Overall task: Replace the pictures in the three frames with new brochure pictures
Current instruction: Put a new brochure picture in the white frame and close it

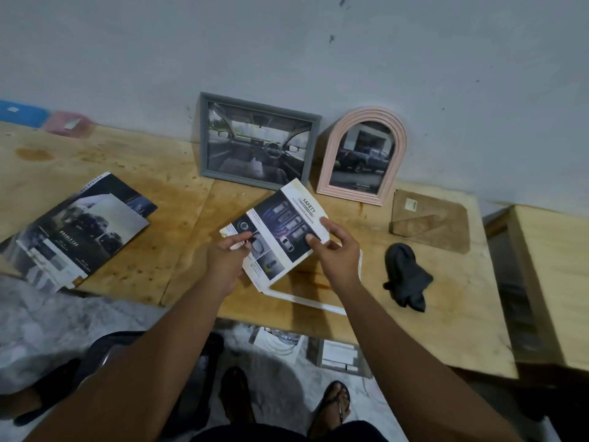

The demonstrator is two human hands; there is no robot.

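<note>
The left hand (228, 255) pinched the left edge of a cut "SAFETY" brochure page (280, 231) and the right hand (334, 250) pinched its right edge, over a white frame (306, 299) lying flat on the near wooden table (127, 161). A grey frame (261, 105) and a pink arched frame (350, 194) leaned against the far wall.

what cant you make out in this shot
All in the head view:
- white frame: top part hidden under the brochure page and right hand
- brochure page: small print under "SAFETY" too blurred to read
- papers below the table: cut off by its front edge
- pink object at far left: too blurred to identify
</note>
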